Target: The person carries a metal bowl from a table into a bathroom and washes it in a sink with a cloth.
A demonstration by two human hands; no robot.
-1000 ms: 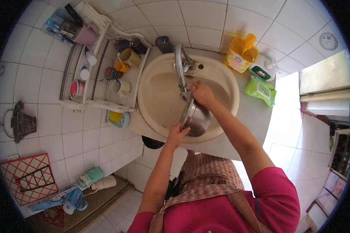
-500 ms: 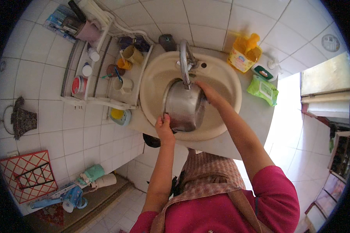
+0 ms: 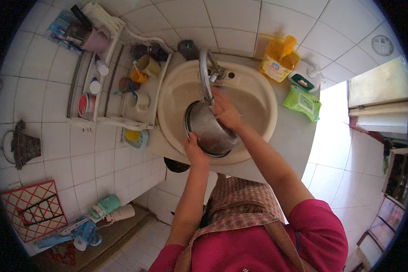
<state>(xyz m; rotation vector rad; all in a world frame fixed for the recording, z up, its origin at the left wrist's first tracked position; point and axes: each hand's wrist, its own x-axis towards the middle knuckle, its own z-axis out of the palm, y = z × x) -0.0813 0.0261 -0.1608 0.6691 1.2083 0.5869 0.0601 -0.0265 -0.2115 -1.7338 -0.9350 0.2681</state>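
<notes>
A silver metal pot is tilted on its side in the cream washbasin. My left hand grips its near left edge, thumb on the outside and the other fingers mostly hidden. My right hand is at the pot's far upper side, just under the tap's spout; its fingers are smeared by motion, so their pose is unclear. The chrome tap arches over the pot. Whether water runs from it is hard to make out.
Right of the basin are a yellow bottle, a white pump bottle and a green wipes pack. To the left, a white shelf rack holds cups and brushes. A soap dish with a yellow sponge hangs below it.
My right hand has moved from the pot's far right side to a place beneath the tap. The pot has turned in my left hand, and the view has shifted slightly.
</notes>
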